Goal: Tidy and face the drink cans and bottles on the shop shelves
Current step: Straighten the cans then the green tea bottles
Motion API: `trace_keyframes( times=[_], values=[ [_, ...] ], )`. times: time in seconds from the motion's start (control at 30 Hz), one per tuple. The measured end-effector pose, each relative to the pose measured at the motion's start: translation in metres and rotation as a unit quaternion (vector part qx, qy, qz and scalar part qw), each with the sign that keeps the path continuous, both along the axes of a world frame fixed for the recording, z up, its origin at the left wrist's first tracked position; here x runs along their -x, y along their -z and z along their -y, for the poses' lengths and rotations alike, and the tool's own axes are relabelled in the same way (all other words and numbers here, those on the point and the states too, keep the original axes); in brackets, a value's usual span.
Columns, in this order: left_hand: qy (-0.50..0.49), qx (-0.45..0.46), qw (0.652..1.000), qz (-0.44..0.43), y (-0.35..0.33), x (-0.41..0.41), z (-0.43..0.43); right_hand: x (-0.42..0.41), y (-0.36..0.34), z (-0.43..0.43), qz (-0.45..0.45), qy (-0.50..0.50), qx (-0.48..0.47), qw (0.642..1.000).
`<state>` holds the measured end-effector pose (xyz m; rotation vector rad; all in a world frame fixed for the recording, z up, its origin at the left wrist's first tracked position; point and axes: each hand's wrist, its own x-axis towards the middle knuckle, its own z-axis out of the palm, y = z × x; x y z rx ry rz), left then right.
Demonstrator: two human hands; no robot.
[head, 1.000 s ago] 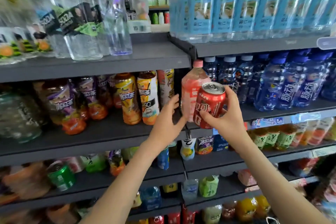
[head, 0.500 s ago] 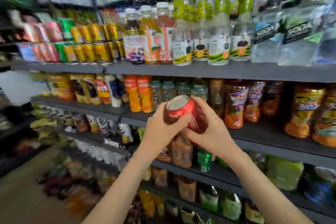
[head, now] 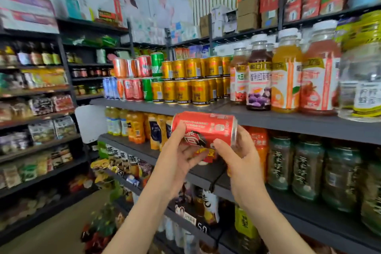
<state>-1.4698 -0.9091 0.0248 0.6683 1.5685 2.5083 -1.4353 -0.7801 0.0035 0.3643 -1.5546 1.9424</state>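
A red cola can point(head: 206, 128) lies on its side in the air in front of the shelves, held between both hands. My left hand point(head: 178, 153) grips its left end from below, thumb on the front. My right hand point(head: 240, 155) holds its right end, thumb on the label. On the upper shelf point(head: 268, 118) stand two stacked rows of gold cans point(head: 185, 80), with red cans point(head: 135, 77) and green cans point(head: 156, 65) at their left end.
Juice bottles point(head: 284, 76) with white caps stand to the right on the same shelf. Orange bottles point(head: 135, 127) and green tea bottles point(head: 307, 169) fill the shelf below. Snack shelves point(head: 37, 109) run along the left wall. Cartons point(head: 247, 14) sit on top.
The view swung left from the water and tea bottles to the can section. The can went from upright in my right hand to lying sideways in both hands.
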Motion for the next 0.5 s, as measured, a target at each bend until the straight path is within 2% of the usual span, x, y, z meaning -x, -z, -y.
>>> trace_keyframes(
  times=[0.07, 0.17, 0.3, 0.4, 0.5],
  values=[
    [-0.006, 0.054, 0.998, -0.044, -0.008, 0.044, 0.015, 0.037, -0.013, 0.014, -0.039, 0.01, 0.017, 0.999],
    [-0.034, 0.139, 0.983, -0.119, -0.021, 0.113, 0.04, 0.089, -0.04, 0.04, -0.093, 0.097, -0.013, 0.991],
    [-0.076, 0.17, 0.961, -0.205, -0.038, 0.184, 0.091, 0.162, -0.069, 0.091, -0.118, 0.141, -0.054, 0.982],
    [-0.144, 0.209, 0.925, -0.284, -0.053, 0.233, 0.131, 0.218, -0.095, 0.128, -0.111, 0.148, -0.087, 0.979],
    [-0.186, 0.26, 0.878, -0.355, -0.065, 0.3, 0.171, 0.278, -0.128, 0.155, -0.095, 0.114, -0.084, 0.985]
  ],
)
